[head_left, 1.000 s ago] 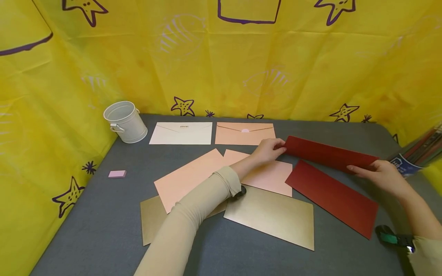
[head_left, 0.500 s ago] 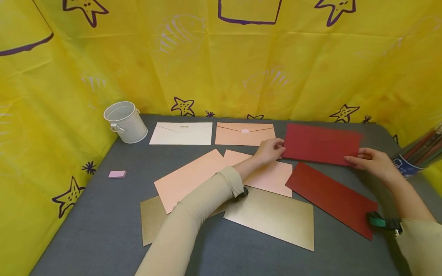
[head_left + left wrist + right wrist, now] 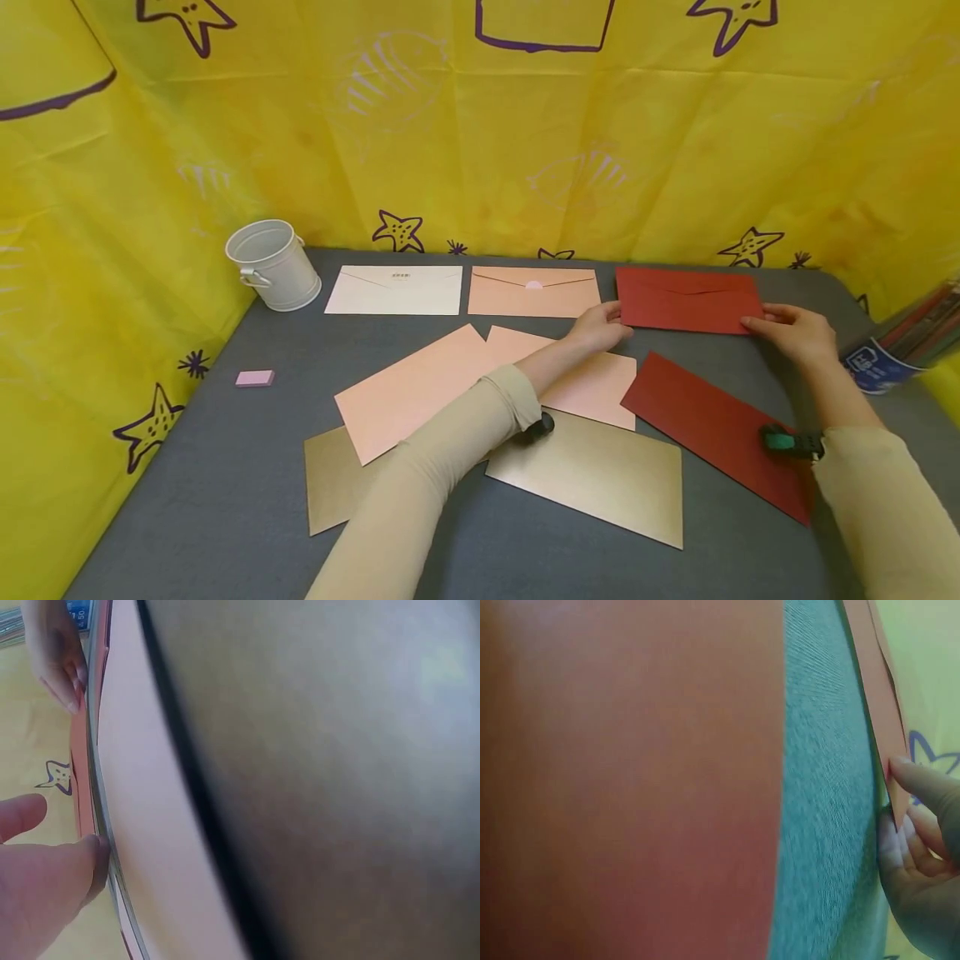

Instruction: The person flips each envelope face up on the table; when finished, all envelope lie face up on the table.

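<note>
A red envelope [image 3: 688, 302], flap side up, lies at the back right of the table beside the peach envelope. My right hand [image 3: 797, 335] pinches its right front corner, and in the right wrist view the thumb [image 3: 919, 778] is over the red paper with the fingers under it. My left hand [image 3: 598, 327] is at its left front corner; in the left wrist view one fingertip [image 3: 94, 851] touches the red edge while another digit stands apart. A second red envelope [image 3: 708, 433] lies slanted nearer the front, partly hidden by the right wrist strap.
A white envelope [image 3: 393, 296] and a peach envelope [image 3: 517, 302] line the back. Pink envelopes [image 3: 420, 387] and gold ones [image 3: 600, 479] lie under and beside the left arm. A white pail [image 3: 281, 271], a pink eraser [image 3: 255, 379] and a pencil container [image 3: 879, 365] stand around.
The red envelope has swung from a tilted position to face flap up, level with the back row. My right hand has moved left and away from me with it; the left stays near its corner.
</note>
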`<state>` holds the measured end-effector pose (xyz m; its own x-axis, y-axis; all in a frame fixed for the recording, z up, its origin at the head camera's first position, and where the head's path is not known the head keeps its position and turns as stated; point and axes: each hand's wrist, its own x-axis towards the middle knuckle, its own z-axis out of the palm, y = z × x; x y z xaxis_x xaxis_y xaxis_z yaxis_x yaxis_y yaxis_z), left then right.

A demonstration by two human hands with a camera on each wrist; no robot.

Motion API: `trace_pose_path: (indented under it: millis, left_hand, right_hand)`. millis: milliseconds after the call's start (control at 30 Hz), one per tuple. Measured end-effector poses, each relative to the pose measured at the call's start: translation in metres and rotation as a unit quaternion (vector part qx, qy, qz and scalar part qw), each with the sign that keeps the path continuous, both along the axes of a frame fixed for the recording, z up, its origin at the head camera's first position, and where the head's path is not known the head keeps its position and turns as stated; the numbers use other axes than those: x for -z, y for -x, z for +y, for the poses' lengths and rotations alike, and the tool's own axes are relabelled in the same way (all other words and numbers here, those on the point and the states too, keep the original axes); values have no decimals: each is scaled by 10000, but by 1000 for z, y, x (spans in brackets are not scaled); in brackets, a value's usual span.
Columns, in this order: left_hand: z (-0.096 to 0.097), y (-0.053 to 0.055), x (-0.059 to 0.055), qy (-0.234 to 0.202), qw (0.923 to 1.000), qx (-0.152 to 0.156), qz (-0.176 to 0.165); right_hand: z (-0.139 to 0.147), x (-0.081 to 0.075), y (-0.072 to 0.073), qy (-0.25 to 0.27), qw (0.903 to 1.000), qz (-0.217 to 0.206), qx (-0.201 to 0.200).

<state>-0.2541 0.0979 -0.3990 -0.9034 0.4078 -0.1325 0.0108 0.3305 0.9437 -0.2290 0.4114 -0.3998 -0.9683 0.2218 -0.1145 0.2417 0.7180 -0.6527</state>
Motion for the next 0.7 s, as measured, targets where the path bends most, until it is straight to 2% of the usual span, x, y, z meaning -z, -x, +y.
trace_pose_path:
  millis: [133, 300, 467, 700]
  left_hand:
    - [3, -1, -1, 148, 9995, 247, -156]
    - [7, -2, -1, 380, 9980, 456, -224]
    - [9, -4, 0, 520, 9975, 418, -220]
    - [9, -8, 0, 624, 9968, 487, -90]
  right_hand:
    - [-3, 2, 5, -160, 9996, 106, 217]
    - [-7, 3, 10, -238, 9989, 27, 409]
    - [-10, 1, 11, -307, 9984, -103, 473]
    - [-12, -2, 12, -401, 9984, -166, 349]
